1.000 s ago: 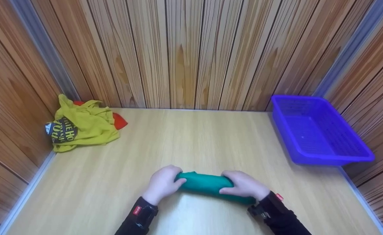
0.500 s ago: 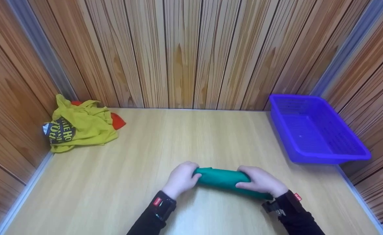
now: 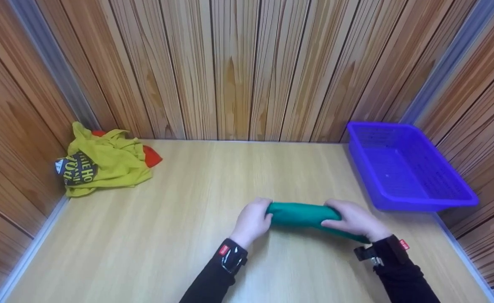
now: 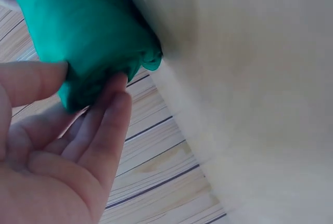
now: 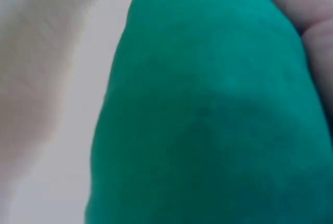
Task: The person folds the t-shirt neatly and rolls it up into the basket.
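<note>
A rolled-up green cloth [image 3: 298,214] is held between both hands in the head view, over the near middle of the table. My left hand [image 3: 252,223] grips its left end, thumb on the near side. In the left wrist view, the rolled layers of the green cloth [image 4: 93,42] show at that end, pinched by thumb and fingers. My right hand [image 3: 354,221] holds the roll toward its right end, which slopes down under the wrist. The green cloth [image 5: 208,109] fills most of the right wrist view, with fingers [image 5: 320,42] along its side.
A purple plastic basket [image 3: 432,204] stands at the back right of the wooden table [image 3: 145,240]. A crumpled yellow garment [image 3: 116,164] with dark print lies at the back left, a red cloth [image 3: 151,156] showing from under it. Wood-panelled walls enclose three sides.
Both hands have carried the green roll to the right and farther from the person. The basket and the yellow garment have stayed in place.
</note>
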A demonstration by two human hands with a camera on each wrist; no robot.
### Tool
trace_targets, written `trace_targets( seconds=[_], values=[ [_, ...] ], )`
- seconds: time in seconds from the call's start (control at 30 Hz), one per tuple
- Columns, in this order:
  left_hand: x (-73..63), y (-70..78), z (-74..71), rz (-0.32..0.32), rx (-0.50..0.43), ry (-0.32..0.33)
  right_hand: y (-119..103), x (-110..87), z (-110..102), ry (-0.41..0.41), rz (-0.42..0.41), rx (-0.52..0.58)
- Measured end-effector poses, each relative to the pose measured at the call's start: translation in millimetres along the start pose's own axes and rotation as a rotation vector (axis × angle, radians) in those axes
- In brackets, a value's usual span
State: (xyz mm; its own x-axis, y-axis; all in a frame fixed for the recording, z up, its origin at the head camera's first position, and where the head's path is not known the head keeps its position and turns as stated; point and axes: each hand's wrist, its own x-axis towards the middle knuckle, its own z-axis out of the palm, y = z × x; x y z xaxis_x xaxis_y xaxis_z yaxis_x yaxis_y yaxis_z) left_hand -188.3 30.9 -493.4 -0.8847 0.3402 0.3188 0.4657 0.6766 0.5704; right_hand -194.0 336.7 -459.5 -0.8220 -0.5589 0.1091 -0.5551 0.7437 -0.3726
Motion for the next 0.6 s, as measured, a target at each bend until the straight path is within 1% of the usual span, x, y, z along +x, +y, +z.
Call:
trace_targets(
  seconds=[0.13,0.27,0.37,0.47,0.6],
  values=[
    [4.6,5.5,2.9,-0.005,-0.020,0.059,7,-1.8,-18,0.051,0.065,-0.018],
    [4.6,8.7,3.5,-0.002,0.014,0.067,16,-3.7,-40,0.118,0.132,-0.026],
    [2.2,9.8,6.4,0.020,0.029,0.075,26,-6.4,-57,0.147,0.201,-0.011],
    [-0.8,10.8,10.5,0.076,0.041,0.114,36,-10.1,-74,0.183,0.264,-0.004],
    [-5.2,11.9,15.8,0.192,0.086,0.166,48,-15.7,-96,0.246,0.352,-0.005]
  ],
)
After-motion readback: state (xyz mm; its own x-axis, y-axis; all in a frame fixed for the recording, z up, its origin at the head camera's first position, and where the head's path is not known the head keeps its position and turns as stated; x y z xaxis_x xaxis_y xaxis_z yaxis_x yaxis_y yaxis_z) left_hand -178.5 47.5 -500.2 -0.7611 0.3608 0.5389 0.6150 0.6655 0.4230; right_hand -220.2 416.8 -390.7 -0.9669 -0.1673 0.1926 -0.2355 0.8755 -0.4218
